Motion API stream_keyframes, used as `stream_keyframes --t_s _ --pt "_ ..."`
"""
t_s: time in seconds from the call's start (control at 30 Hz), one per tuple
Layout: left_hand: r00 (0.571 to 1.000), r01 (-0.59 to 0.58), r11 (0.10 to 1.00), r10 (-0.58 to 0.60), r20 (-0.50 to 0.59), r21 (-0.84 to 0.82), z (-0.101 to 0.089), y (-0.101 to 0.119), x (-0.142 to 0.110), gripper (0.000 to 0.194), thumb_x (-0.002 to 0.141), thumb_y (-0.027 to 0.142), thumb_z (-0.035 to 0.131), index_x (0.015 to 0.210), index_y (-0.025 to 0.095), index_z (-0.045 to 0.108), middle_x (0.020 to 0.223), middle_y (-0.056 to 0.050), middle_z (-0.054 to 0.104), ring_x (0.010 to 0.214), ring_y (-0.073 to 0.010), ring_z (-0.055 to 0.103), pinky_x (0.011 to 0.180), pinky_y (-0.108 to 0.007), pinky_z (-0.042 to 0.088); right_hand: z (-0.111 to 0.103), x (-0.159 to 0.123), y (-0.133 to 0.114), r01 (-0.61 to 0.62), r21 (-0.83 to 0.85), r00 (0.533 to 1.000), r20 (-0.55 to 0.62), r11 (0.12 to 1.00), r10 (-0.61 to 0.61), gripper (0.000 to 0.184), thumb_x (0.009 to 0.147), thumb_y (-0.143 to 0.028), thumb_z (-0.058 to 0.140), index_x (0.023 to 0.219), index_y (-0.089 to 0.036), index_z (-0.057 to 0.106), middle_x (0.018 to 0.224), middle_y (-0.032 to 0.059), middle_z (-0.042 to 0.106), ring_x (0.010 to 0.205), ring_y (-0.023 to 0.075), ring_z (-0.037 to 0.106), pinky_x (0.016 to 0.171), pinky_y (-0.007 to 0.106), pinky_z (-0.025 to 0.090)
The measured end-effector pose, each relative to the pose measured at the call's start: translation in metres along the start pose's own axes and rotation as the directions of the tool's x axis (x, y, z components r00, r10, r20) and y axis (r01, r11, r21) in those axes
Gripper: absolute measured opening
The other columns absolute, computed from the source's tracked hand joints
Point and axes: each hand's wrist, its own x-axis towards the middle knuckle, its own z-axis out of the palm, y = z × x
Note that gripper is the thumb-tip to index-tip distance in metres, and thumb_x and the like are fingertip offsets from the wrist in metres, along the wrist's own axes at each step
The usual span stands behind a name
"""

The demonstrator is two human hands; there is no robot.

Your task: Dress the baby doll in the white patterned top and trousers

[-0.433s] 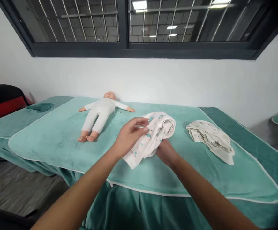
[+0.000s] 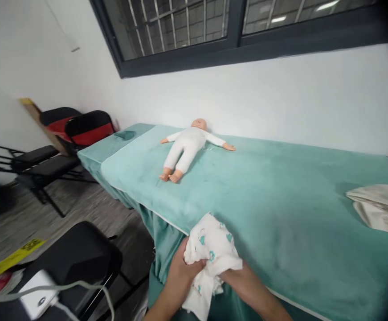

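Note:
A white baby garment with small teal prints (image 2: 212, 249) is bunched up at the near edge of the teal-covered bed (image 2: 280, 200). My left hand (image 2: 180, 267) grips its left side with fingers curled into the cloth. My right hand (image 2: 243, 278) holds it from underneath on the right; most of its fingers are hidden by the fabric. A baby doll in a white suit (image 2: 187, 149) lies on its back farther along the bed, arms spread, well away from both hands.
A crumpled cream cloth (image 2: 379, 209) lies on the bed at the right edge. A small dark-green folded item (image 2: 125, 133) sits at the bed's far end. Black chairs with red cushions (image 2: 80, 127) stand at the left. A black seat with a white device and cable (image 2: 63, 276) is near left.
The view has swung left and down. Both hands have drawn the printed garment from the middle of the bed toward the near edge, and now clutch it closer to my body.

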Motion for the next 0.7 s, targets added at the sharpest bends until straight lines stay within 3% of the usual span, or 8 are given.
stream_keyframes --t_s 0.07,0.17,0.23,0.33,0.43,0.53,0.6,0.7 --pt "0.973 -0.065 0.980 0.104 -0.207 0.187 -0.036 -0.011 -0.010 0.046 0.075 0.040 0.075 0.119 0.031 0.062 0.119 -0.004 0.070 0.113 -0.0315 0.065 0.102 -0.048 0.050 0.009 -0.007 0.010 0.003 0.033 0.998 0.070 0.999 -0.005 0.055 0.075 -0.044 0.075 0.128 -0.048 0.064 0.133 0.0002 0.067 0.128 0.0319 0.059 0.111 0.051 0.042" --pt "0.818 -0.156 0.798 0.435 -0.377 0.582 -0.103 -0.019 -0.020 0.022 0.085 0.033 0.059 0.106 0.029 0.064 0.117 -0.006 0.064 0.116 -0.0304 0.060 0.105 -0.048 0.047 0.016 -0.015 0.031 -0.007 0.070 0.995 0.104 0.997 0.000 0.047 0.079 -0.039 0.073 0.125 -0.042 0.066 0.132 0.0046 0.067 0.121 0.0305 0.063 0.104 0.050 0.046" --pt "0.711 -0.081 0.636 0.577 -0.403 0.768 -0.150 -0.021 -0.027 0.025 0.083 0.022 0.054 0.106 0.028 0.062 0.123 -0.007 0.059 0.123 -0.0297 0.056 0.110 -0.049 0.043 0.016 -0.020 0.051 -0.033 0.085 0.996 0.083 0.996 0.026 0.042 0.078 -0.040 0.073 0.120 -0.036 0.069 0.126 0.0079 0.069 0.110 0.0301 0.068 0.099 0.050 0.050" --pt "0.666 0.094 0.453 0.634 -0.394 0.887 -0.220 -0.022 -0.042 0.031 0.079 0.016 0.049 0.106 0.028 0.058 0.130 -0.007 0.056 0.130 -0.0292 0.052 0.114 -0.049 0.040 0.010 -0.031 0.077 -0.070 0.110 0.998 0.007 0.991 0.070 0.042 0.075 -0.045 0.075 0.115 -0.032 0.071 0.119 0.0093 0.071 0.103 0.0293 0.070 0.097 0.048 0.051" --pt "0.653 0.186 0.357 0.652 -0.386 0.916 -0.285 -0.022 -0.066 0.038 0.079 0.022 0.052 0.116 0.026 0.050 0.144 -0.010 0.050 0.138 -0.0318 0.046 0.116 -0.052 0.037 -0.001 -0.043 0.095 -0.125 0.093 0.992 0.015 0.988 0.124 0.043 0.074 -0.051 0.077 0.112 -0.030 0.073 0.116 0.0108 0.072 0.102 0.0306 0.071 0.098 0.048 0.052" --pt "0.703 0.227 0.266 0.621 -0.346 0.937 -0.340 -0.032 -0.090 0.048 0.080 0.026 0.048 0.128 0.025 0.044 0.153 -0.009 0.045 0.143 -0.0341 0.041 0.117 -0.053 0.035 -0.011 -0.052 0.108 -0.170 0.083 0.985 0.027 0.982 0.168 0.044 0.073 -0.055 0.077 0.108 -0.029 0.074 0.115 0.0115 0.073 0.103 0.0328 0.071 0.099 0.049 0.052" --pt "0.759 0.230 0.237 0.564 -0.326 0.944 -0.363 -0.048 -0.105 0.054 0.077 0.028 0.047 0.130 0.033 0.044 0.148 -0.001 0.053 0.145 -0.0333 0.040 0.117 -0.055 0.035 -0.013 -0.057 0.116 -0.190 0.098 0.982 0.008 0.977 0.191 0.046 0.071 -0.059 0.077 0.106 -0.029 0.075 0.112 0.0113 0.074 0.102 0.0337 0.071 0.098 0.050 0.052" --pt "0.837 0.298 0.225 0.407 -0.367 0.928 -0.367 -0.075 -0.122 0.055 0.070 0.032 0.050 0.124 0.025 0.057 0.137 -0.011 0.063 0.136 -0.0380 0.051 0.110 -0.052 0.044 -0.011 -0.060 0.125 -0.206 0.096 0.978 0.002 0.974 0.206 0.046 0.070 -0.060 0.077 0.104 -0.029 0.074 0.110 0.0104 0.075 0.100 0.0328 0.071 0.096 0.049 0.053"
